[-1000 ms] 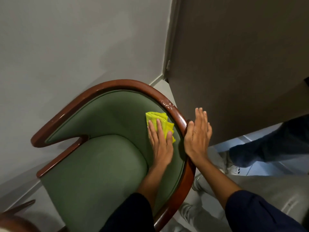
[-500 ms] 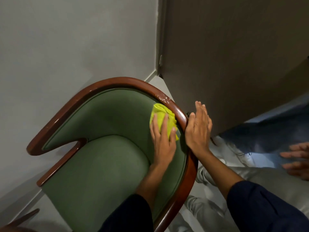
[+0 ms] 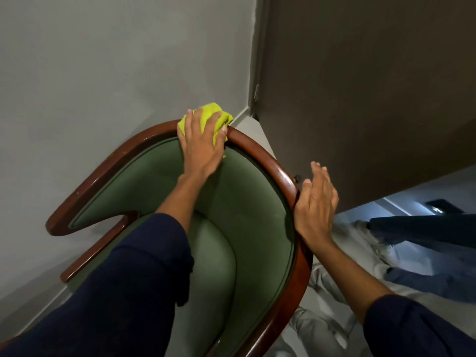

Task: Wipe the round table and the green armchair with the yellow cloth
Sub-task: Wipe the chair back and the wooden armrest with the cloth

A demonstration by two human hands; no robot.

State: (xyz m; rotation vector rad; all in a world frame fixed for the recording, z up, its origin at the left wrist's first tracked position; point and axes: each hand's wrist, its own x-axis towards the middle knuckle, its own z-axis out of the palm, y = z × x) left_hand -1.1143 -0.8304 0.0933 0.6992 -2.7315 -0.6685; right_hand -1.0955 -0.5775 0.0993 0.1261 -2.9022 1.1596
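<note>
The green armchair (image 3: pixel 239 228) with a curved dark wooden rim fills the middle of the head view, its back toward a wall corner. My left hand (image 3: pixel 201 145) presses the bunched yellow cloth (image 3: pixel 208 115) onto the top of the wooden rim at the chair's back. My right hand (image 3: pixel 315 202) lies flat with fingers together against the outer side of the rim on the right. The round table is out of view.
A grey wall (image 3: pixel 103 60) stands close behind the chair and a brown panel (image 3: pixel 360 99) closes in on the right. Another person's legs in dark trousers (image 3: pixel 425 228) and light trousers (image 3: pixel 360 266) are on the floor side to the right.
My left hand moved the cloth from the green inner backrest up and along onto the top of the wooden rim. My right hand stays on the rim's outer side.
</note>
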